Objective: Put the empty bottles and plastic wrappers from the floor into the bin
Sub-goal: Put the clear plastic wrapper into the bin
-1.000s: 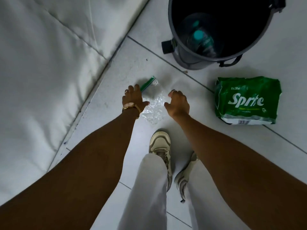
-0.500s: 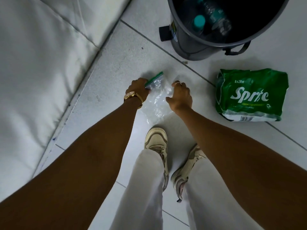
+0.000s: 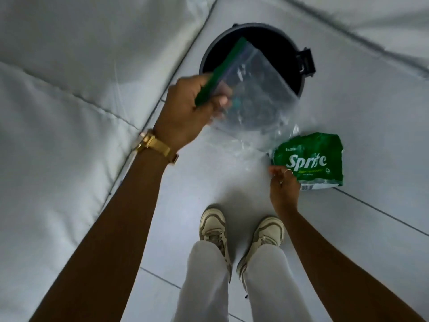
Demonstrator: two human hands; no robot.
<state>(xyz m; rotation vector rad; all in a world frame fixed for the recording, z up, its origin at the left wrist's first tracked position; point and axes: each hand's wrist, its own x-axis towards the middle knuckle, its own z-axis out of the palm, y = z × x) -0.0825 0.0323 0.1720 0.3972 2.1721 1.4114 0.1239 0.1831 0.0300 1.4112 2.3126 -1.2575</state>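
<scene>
Your left hand [image 3: 185, 112] pinches the clear green-strip plastic bag [image 3: 250, 94] above the dark round bin [image 3: 299, 73]; your right hand [image 3: 284, 189], loosely curled and empty, touches the green Sprite wrapper [image 3: 313, 159] beside the bin.

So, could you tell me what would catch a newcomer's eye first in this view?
Probably the clear zip bag with a green seal strip, held up in the left hand in front of the dark round bin. Next, the bright green Sprite wrapper on the white tiled floor right of centre, with the right hand at its near edge.
</scene>
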